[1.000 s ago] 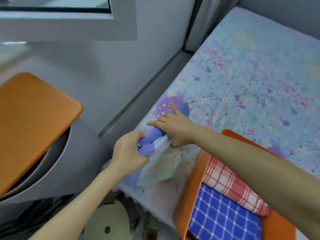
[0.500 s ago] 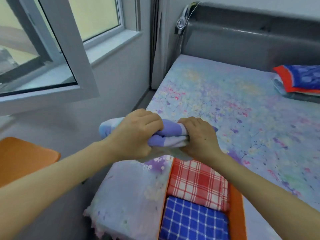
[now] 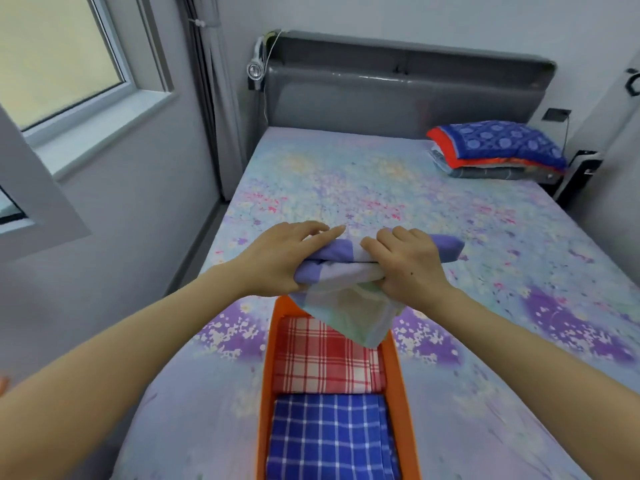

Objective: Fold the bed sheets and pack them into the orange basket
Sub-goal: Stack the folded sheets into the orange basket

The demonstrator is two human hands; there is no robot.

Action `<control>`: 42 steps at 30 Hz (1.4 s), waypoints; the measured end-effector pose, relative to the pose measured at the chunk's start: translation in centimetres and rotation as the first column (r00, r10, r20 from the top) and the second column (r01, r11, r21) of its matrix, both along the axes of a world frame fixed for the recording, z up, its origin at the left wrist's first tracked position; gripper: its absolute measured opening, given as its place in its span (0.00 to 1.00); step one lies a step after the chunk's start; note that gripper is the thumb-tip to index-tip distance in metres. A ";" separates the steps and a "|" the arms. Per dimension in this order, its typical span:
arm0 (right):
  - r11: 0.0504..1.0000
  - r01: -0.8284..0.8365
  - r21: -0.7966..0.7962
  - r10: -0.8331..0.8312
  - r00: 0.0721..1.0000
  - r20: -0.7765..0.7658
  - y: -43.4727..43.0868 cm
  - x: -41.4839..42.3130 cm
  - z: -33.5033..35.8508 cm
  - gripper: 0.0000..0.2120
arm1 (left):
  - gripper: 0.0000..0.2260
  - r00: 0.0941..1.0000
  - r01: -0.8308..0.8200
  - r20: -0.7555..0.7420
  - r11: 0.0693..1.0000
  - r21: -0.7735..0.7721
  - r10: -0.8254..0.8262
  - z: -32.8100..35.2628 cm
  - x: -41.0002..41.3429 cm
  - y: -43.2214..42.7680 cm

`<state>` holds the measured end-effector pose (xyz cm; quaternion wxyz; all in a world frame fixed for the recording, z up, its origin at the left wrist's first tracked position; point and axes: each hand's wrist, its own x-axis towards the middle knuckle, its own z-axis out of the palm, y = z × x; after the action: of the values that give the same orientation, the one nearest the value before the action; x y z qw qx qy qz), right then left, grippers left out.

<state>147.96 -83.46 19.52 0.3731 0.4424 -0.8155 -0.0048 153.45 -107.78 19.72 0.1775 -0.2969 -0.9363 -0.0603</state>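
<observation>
A bed (image 3: pixel 381 188) with a pale floral cover fills the room's middle, and a padded grey headboard (image 3: pixel 398 95) stands at its far end. A stack of folded blankets (image 3: pixel 495 147), blue and red on top, lies in the far right corner of the bed. A small round clip-on device (image 3: pixel 255 70) hangs at the headboard's left end. A window (image 3: pixel 52 57) and a grey curtain (image 3: pixel 207 98) are on the left wall.

Inside orange basket (image 3: pixel 268 358): red checked sheet (image 3: pixel 322 355) filled far half, blue checked sheet (image 3: pixel 329 438) near half. Over its far rim hung striped sheet (image 3: pixel 346 306). Bed (image 3: pixel 485 393) lay open either side of it.
</observation>
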 end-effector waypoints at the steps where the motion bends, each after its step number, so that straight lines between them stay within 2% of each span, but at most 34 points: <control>1: 1.000 -0.010 0.023 0.009 1.000 0.014 0.1 -0.3 -0.3 0.08 | 0.32 1.000 -0.005 0.013 0.999 -0.036 0.006 -0.5 -0.4 0.3; 5: 0.999 -0.008 0.048 0.007 1.000 0.018 0.0 -1.3 -0.4 0.11 | 0.26 0.998 -0.069 -0.009 0.997 -0.036 0.069 -0.7 -1.5 1.4; 8: 0.999 -0.015 -0.040 0.011 0.996 -0.092 0.7 -0.6 -1.5 0.06 | 0.23 0.992 -0.045 -0.122 0.996 -0.083 0.035 -1.7 -0.7 1.9; 11: 0.992 -0.034 -0.125 0.020 0.994 -0.112 1.9 2.8 -5.8 0.06 | 0.25 0.990 0.018 -0.134 0.989 -0.145 -0.038 -5.3 2.2 2.6; 13: 0.997 -0.022 -0.075 0.019 0.999 -0.040 2.4 5.7 -10.2 0.06 | 0.28 0.993 0.068 -0.071 0.964 -0.255 -0.089 -8.7 5.0 2.7; 15: 0.995 -0.024 0.099 0.015 0.996 0.084 3.2 8.3 -15.6 0.07 | 0.33 0.989 0.145 0.068 0.916 -0.375 -0.129 -12.8 7.6 3.3; 17: 0.953 -0.060 0.296 -0.010 0.973 0.230 3.8 10.6 -20.0 0.07 | 0.38 0.965 0.224 0.228 0.855 -0.467 -0.128 -16.2 9.7 4.4; 20: 0.922 -0.132 0.365 -0.006 0.936 0.352 3.9 11.8 -22.3 0.06 | 0.42 0.932 0.243 0.352 0.870 -0.429 -0.087 -18.5 11.3 5.7; 25: 0.911 -0.255 0.322 0.098 0.896 0.433 3.9 10.9 -20.1 0.08 | 0.41 0.934 0.205 0.345 0.930 -0.306 -0.093 -17.4 11.4 5.5; 29: 0.879 -0.370 0.302 0.145 0.808 0.571 4.0 11.3 -18.8 0.17 | 0.35 0.923 0.241 0.358 0.937 -0.251 -0.141 -16.7 11.9 4.9; 32: 0.828 -0.421 0.371 0.107 0.768 0.632 3.7 11.8 -18.8 0.17 | 0.29 0.909 0.249 0.393 0.937 -0.246 -0.139 -17.9 12.9 4.1; 36: 0.712 -0.472 0.520 -0.022 0.725 0.688 3.6 13.4 -21.3 0.16 | 0.31 0.865 0.326 0.478 0.894 -0.307 -0.152 -20.6 14.0 5.0; 38: 0.679 -0.509 0.530 -0.050 0.687 0.724 4.0 14.0 -22.2 0.15 | 0.31 0.831 0.351 0.535 0.889 -0.293 -0.152 -21.3 14.6 5.4; 40: 0.665 -0.578 0.473 -0.079 0.576 0.814 4.5 14.2 -21.9 0.11 | 0.27 0.782 0.343 0.616 0.894 -0.289 -0.101 -21.6 15.1 5.2; 42: 0.725 -0.558 0.403 -0.143 0.449 0.882 5.0 12.9 -21.2 0.08 | 0.21 0.721 0.299 0.692 0.919 -0.257 -0.041 -21.4 15.0 4.5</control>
<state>160.89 -78.46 -1.66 -0.2759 0.5844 -0.7631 -0.0115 168.41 -103.29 -1.64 -0.2356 -0.3673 -0.8997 -0.0120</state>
